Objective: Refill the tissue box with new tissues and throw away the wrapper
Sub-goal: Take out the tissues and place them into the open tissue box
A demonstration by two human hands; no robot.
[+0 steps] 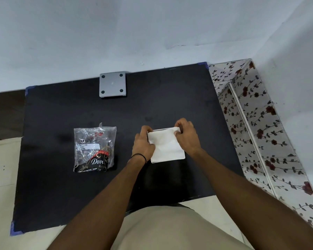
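- A black tabletop [61, 186] fills the middle, with a grey square plate [112, 84] at its 12 o'clock edge.
- The crumpled clear wrapper [94, 148] lies at 9 o'clock of the hands, well apart.
- The white tissue stack [167, 147] sits right of centre, held from both sides.
- The left hand [143, 144] clenches its grip on the stack's 9 o'clock edge.
- The right hand [186, 135] pinches the 1 o'clock corner.

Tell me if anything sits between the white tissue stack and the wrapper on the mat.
Nothing visible does. Only bare black mat lies between the tissue stack, held by both hands, and the wrapper.
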